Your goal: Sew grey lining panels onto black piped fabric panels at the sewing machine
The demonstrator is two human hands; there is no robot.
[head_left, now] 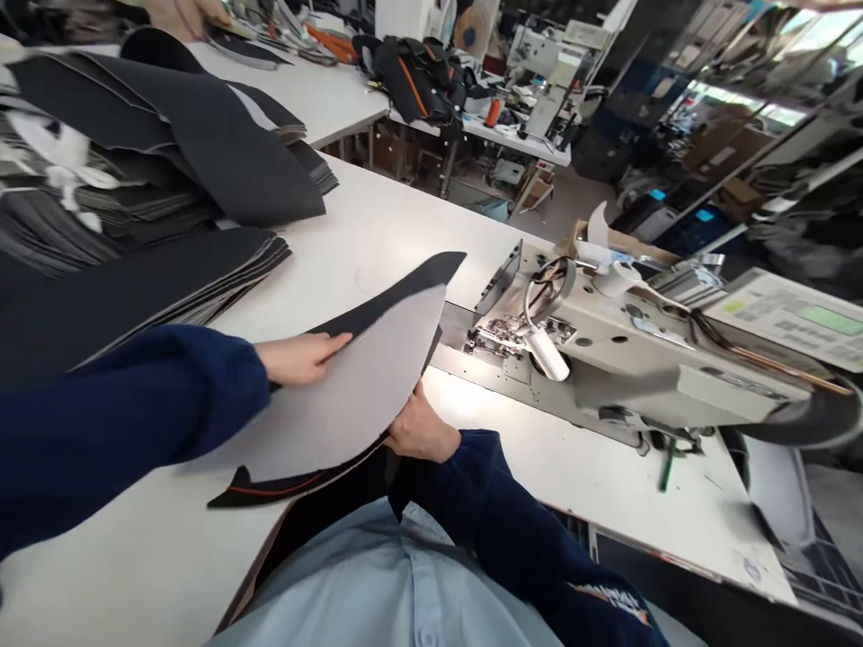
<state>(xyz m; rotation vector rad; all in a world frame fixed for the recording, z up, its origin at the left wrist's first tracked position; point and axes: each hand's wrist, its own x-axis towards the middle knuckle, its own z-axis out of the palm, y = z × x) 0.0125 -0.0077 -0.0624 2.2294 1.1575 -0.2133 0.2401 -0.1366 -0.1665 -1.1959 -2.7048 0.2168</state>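
Note:
A curved light grey fabric panel (357, 386) lies over a black fabric panel (411, 280), whose pointed end reaches toward the sewing machine (607, 332). My left hand (300, 358) is at the far edge of the grey panel, index finger stretched along it and the other fingers curled in against the fabric. On the near edge, my right hand (423, 429) grips the layers, its fingertips partly hidden beneath. A red line runs along a black strip (276, 485) showing under the grey panel. The machine's lit needle area (502, 337) is just right of the panels.
Stacks of dark fabric panels (229, 153) cover the left of the white table (378, 207). A control panel (796, 314) sits on the machine, and a green-handled tool (667, 465) lies near it. Behind are a black-and-orange bag (418, 81) and another person's arm (179, 16).

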